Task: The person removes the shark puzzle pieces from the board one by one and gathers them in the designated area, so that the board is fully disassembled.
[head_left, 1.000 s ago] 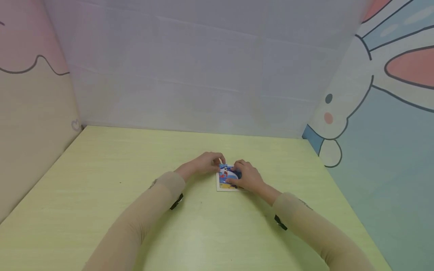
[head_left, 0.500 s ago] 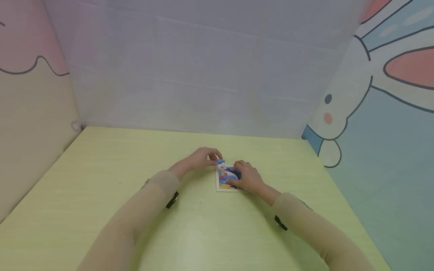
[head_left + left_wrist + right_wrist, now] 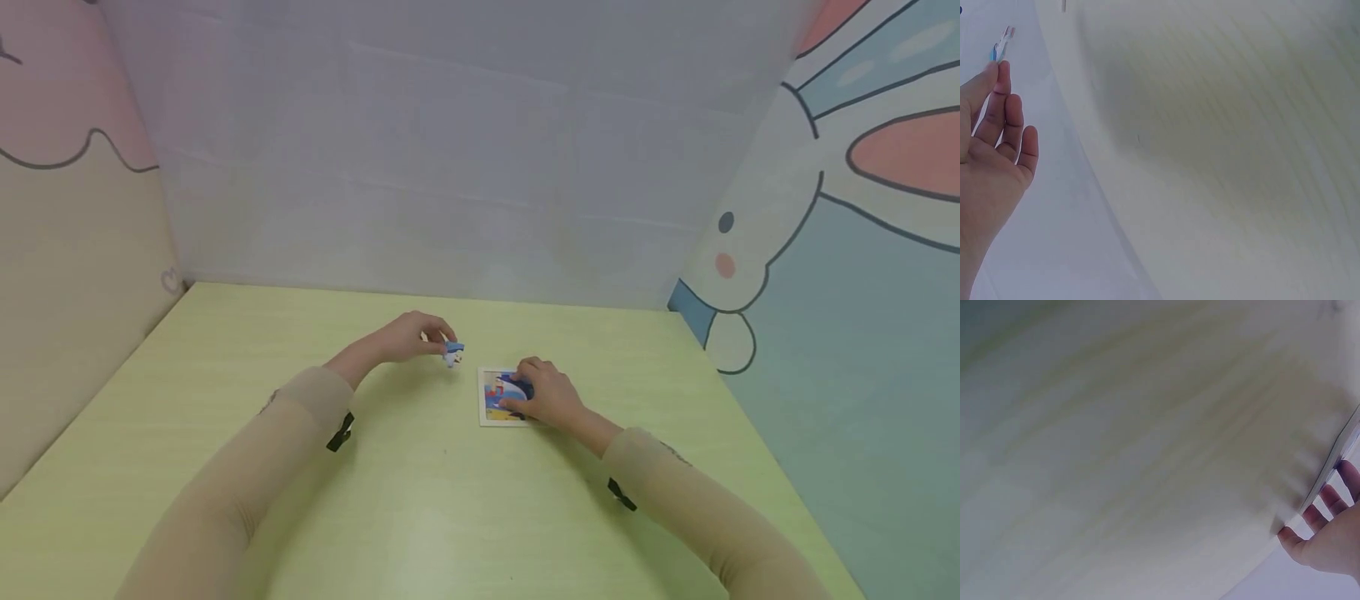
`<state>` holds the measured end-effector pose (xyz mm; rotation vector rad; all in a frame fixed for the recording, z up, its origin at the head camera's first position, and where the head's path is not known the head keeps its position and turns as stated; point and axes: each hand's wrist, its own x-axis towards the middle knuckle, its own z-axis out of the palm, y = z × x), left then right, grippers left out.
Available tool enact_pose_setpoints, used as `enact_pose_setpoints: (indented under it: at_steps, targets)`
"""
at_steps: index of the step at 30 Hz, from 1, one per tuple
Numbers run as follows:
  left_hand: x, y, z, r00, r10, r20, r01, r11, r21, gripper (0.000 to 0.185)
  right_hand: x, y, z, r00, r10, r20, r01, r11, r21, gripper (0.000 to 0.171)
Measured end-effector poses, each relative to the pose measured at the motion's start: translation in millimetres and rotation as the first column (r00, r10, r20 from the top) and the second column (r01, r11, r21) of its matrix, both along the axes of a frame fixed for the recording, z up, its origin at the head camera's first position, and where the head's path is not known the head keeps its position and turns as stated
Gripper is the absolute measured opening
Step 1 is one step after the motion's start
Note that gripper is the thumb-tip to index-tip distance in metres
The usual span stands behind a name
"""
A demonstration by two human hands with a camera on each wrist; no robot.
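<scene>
A small picture puzzle in a white frame [image 3: 482, 410] lies on the table, its picture showing blue, white, red and yellow. Bare tan backing shows in its upper left corner. My left hand [image 3: 408, 337] pinches a blue and white puzzle piece [image 3: 453, 356] between thumb and fingertips, raised to the left of the frame. Seen from the left wrist, the piece [image 3: 1002, 44] is thin and edge-on. My right hand [image 3: 553, 395] rests on the puzzle's right side, fingers spread and covering that part. The right wrist view catches its fingertips along the frame's edge [image 3: 1335, 452].
The pale yellow table [image 3: 420, 517] runs back to a plain whitish sheet [image 3: 420, 167]. A wall with a cartoon rabbit [image 3: 757, 233] borders the right side, and a pink and cream wall [image 3: 67, 275] the left.
My left hand has lifted the puzzle piece out of the frame's upper left corner and carried it left. The right hand has stayed on the puzzle.
</scene>
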<state>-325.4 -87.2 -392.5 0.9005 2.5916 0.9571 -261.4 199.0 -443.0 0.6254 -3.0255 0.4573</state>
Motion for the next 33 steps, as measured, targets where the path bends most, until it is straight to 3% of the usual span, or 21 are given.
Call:
enact_pose_setpoints:
  at_steps: [6,15,25,33]
  targets:
    - [-1.6,-32,7.5,0.998,0.054,0.019,-0.054,0.999,0.003,0.018,1.8,0,2.2,1.0,-0.002,0.005,0.002,1.0,0.007,0.049]
    - [-2.8,-73,2.7,0.986,0.166,0.011,-0.167,0.985,0.042,0.017,1.8,-1,5.6,1.0,0.021,0.009,-0.021,1.0,-0.009,0.046]
    - [-4.6,-98,-9.1,0.965,0.262,-0.024,-0.26,0.964,0.055,0.018,2.7,-1,5.0,1.0,0.017,0.02,-0.016,1.0,-0.009,0.045]
    - [-4.7,-112,-18.0,0.95,0.311,0.028,-0.312,0.95,0.033,0.017,2.1,1,3.4,1.0,0.011,0.018,-0.011,1.0,-0.003,0.045]
